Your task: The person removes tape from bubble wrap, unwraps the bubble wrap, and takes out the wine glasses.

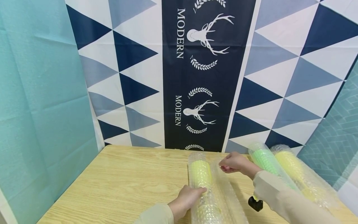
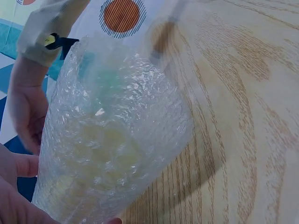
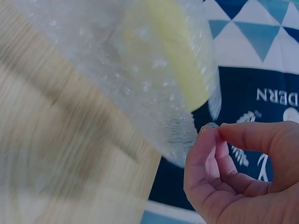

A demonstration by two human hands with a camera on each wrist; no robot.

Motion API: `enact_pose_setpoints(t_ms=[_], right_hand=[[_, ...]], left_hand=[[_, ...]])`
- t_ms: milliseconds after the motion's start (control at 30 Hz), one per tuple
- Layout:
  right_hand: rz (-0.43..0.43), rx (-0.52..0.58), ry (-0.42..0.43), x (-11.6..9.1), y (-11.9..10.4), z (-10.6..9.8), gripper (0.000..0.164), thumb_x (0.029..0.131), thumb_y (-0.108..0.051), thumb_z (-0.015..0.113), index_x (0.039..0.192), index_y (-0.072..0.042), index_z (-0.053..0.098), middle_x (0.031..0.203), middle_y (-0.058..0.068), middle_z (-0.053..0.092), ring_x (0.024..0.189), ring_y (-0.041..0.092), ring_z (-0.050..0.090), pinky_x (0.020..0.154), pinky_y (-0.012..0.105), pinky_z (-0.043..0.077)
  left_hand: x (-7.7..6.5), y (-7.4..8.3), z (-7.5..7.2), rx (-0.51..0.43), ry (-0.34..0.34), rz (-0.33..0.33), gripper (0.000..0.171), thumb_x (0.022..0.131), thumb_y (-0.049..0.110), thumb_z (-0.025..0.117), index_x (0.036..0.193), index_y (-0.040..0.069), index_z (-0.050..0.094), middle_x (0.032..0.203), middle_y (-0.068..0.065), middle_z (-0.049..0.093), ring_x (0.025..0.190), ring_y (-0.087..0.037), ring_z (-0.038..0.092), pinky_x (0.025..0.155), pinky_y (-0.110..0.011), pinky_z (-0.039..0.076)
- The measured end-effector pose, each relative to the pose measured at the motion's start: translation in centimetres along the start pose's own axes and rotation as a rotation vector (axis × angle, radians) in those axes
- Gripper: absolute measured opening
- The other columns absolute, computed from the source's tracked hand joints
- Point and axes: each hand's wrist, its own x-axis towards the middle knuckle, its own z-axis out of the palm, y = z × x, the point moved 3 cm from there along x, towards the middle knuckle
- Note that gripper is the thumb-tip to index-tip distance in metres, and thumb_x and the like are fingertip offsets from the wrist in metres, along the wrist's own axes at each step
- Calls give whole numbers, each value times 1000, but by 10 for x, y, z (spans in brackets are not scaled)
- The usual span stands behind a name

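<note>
A long yellow object (image 1: 202,174) lies on the table inside clear bubble wrap (image 1: 210,202), its far end pointing at the wall. My left hand (image 1: 188,199) grips this bundle from the left side, thumb across the top. In the left wrist view the wrap (image 2: 117,116) covers the yellow shape, with a greenish tint farther along. Over the far right corner, my right hand (image 1: 235,162) has thumb and forefinger pinched together at the loose edge of the wrap. The right wrist view shows those fingertips (image 3: 205,133) pinching a small translucent bit there.
Right of my right arm lie a green bubble-wrapped piece (image 1: 264,157) and a yellow bubble-wrapped piece (image 1: 291,166). A small black device (image 1: 255,204) hangs at my right sleeve. The wood-grain table (image 1: 126,174) meets a patterned wall cloth (image 1: 139,77); a teal curtain (image 1: 42,93) hangs left.
</note>
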Motion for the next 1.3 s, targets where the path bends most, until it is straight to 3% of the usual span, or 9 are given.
enact_pose_setpoints(t_ms=[167, 400, 933, 1100, 1300], right_hand=[[33, 17, 17, -4, 22, -15, 19, 86, -6, 61, 92, 12, 63, 65, -2, 64, 57, 3, 58, 60, 19, 56], [84, 11, 54, -8, 40, -25, 16, 87, -7, 60, 87, 9, 62, 62, -2, 61, 55, 3, 56, 59, 19, 55], [82, -172, 223, -10, 76, -24, 16, 78, -5, 63, 64, 1, 63, 50, -2, 55, 47, 5, 51, 50, 20, 50], [68, -209, 227, -8, 80, -24, 18, 78, -6, 63, 61, 1, 62, 49, -2, 54, 47, 6, 49, 49, 20, 49], [82, -135, 201, -6, 80, -24, 19, 82, -8, 63, 66, 1, 63, 52, -2, 55, 49, 6, 50, 52, 22, 51]], left_hand=[[0, -1, -1, -6, -16, -8, 90, 84, 43, 65, 137, -19, 27, 144, -41, 27, 130, -62, 25, 104, -74, 23], [1, 0, -2, 4, 4, -4, 89, 84, 43, 65, 136, -20, 29, 142, -41, 31, 129, -61, 29, 106, -70, 26], [0, -2, -5, -1, -37, -14, 88, 86, 42, 63, 138, -19, 26, 144, -42, 26, 130, -62, 25, 106, -72, 23], [0, -2, -5, -4, -31, -24, 90, 85, 43, 63, 139, -19, 25, 145, -41, 24, 131, -61, 24, 107, -72, 22], [1, -1, -7, 4, -12, -16, 91, 85, 43, 63, 139, -19, 25, 144, -42, 25, 131, -61, 24, 108, -71, 22]])
